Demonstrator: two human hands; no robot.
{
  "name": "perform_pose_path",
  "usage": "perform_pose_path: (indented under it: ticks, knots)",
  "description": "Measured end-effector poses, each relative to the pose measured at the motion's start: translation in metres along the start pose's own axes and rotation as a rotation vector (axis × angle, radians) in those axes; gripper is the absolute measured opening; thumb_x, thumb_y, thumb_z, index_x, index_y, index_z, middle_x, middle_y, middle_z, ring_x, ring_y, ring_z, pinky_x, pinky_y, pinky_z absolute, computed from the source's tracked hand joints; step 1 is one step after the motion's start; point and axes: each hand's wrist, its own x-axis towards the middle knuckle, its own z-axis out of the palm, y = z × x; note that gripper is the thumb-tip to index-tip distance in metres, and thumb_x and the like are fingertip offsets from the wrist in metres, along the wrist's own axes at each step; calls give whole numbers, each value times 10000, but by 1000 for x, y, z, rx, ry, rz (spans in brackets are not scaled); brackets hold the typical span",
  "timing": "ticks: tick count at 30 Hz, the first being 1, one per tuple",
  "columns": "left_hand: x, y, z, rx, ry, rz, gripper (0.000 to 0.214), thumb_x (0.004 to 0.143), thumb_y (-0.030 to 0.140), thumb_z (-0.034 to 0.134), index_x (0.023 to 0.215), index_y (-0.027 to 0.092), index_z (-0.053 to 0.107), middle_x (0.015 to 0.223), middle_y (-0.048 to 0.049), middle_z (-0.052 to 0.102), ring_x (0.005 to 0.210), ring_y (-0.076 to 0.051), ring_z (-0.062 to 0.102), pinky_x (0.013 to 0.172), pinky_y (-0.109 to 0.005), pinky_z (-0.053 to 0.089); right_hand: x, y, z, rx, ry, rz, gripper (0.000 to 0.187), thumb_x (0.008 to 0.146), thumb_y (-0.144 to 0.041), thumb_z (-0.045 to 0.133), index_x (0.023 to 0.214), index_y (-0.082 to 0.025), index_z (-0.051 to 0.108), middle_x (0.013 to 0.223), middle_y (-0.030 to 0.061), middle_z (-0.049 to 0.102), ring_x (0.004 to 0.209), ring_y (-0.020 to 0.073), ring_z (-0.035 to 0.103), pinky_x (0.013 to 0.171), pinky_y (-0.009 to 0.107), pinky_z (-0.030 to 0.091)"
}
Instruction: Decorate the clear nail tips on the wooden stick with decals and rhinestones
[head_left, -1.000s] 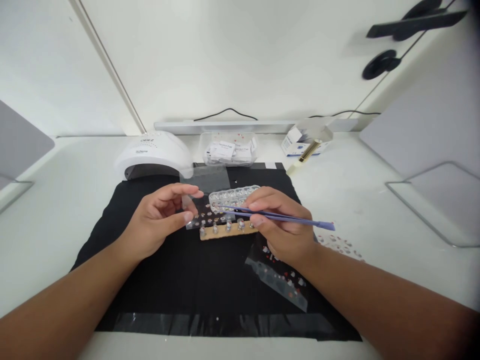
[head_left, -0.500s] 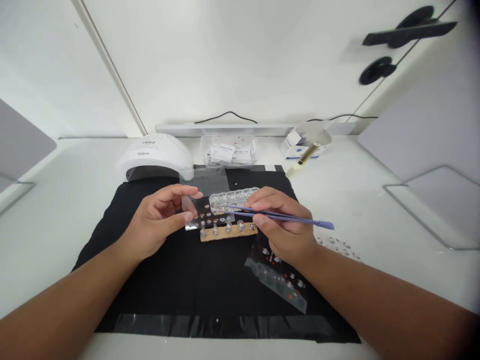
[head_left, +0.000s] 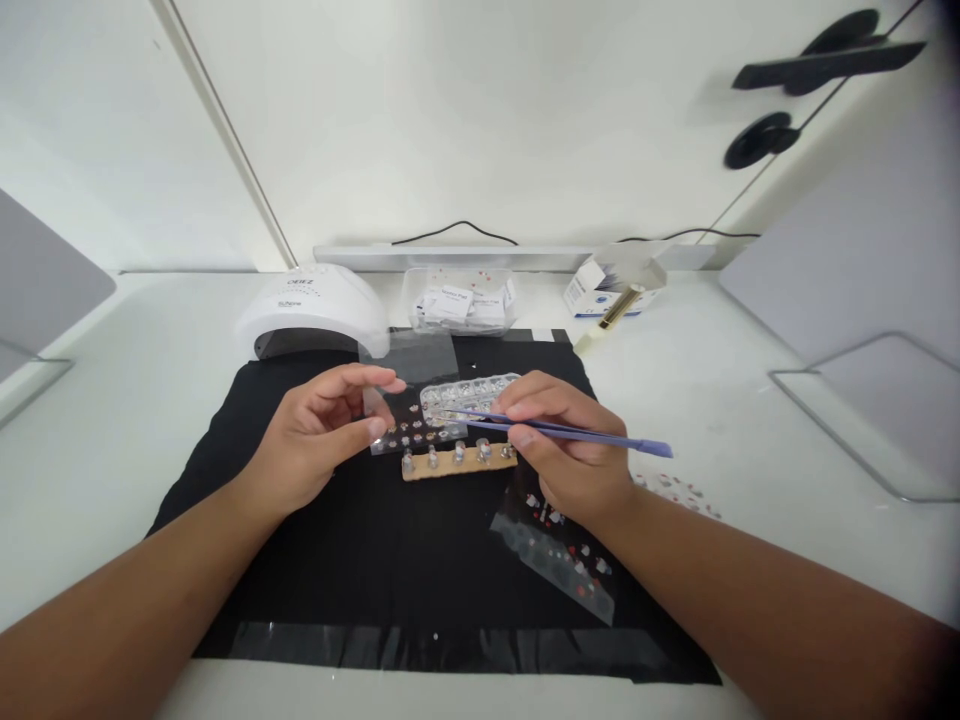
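My left hand (head_left: 319,425) pinches the left edge of a clear sticker sheet (head_left: 382,440) between thumb and a curled finger, with the index finger stretched above. Small printed figures dot the sheet, which overlaps the near left part of a clear compartment tray (head_left: 484,386). Purple tweezers (head_left: 600,436) lie in my right hand (head_left: 574,445), gripped by thumb and fingers. Their tips reach left over the tray and sheet; whether they hold anything is too small to tell. Just below, a tan strip (head_left: 469,462) carries a row of decorated nail tips (head_left: 459,452).
A white nail lamp (head_left: 315,305) stands at the back left. Behind the black mat (head_left: 360,560) are a clear box of packets (head_left: 454,305), a small white carton (head_left: 592,290) and a gold tube (head_left: 621,305). Another sticker sheet (head_left: 559,565) lies near my right wrist.
The sticker sheet's lower edge has risen slightly, away from the tan strip. The tweezer tips have shifted a little to the right. Both hands otherwise keep their places.
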Motion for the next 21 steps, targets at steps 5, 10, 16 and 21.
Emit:
perform_pose_path:
  ticks: [5, 10, 16, 21]
  knots:
    - [-1, 0, 1, 32, 29, 17, 276, 777, 183, 776, 1040, 263, 758, 1005, -37, 733, 707, -99, 627, 639, -202, 528, -1, 2, 0, 4, 14, 8, 201, 851, -115, 642, 967, -260, 718, 862, 28, 661, 785, 179, 632, 699, 364, 511]
    - [-2, 0, 0, 56, 120, 28, 189, 834, 198, 723, 1011, 258, 754, 956, -11, 742, 701, -91, 651, 688, -220, 534, -2, 4, 0, -45, 36, 28, 151, 852, -145, 649, 926, -261, 711, 849, 27, 662, 770, 181, 634, 710, 371, 523]
    - [-1, -2, -1, 64, 186, 14, 183, 811, 165, 718, 968, 253, 751, 917, 6, 748, 659, -84, 638, 652, -226, 519, 0, 2, -1, -93, -23, -2, 147, 842, -140, 643, 927, -247, 697, 824, 29, 654, 761, 183, 627, 684, 367, 527]
    - [-1, -4, -2, 51, 174, 21, 188, 805, 168, 732, 980, 233, 749, 929, -10, 741, 663, -89, 636, 651, -223, 524, 1, 0, 0, -103, -29, -17, 177, 836, -108, 639, 942, -239, 694, 836, 29, 649, 773, 174, 628, 693, 358, 527]
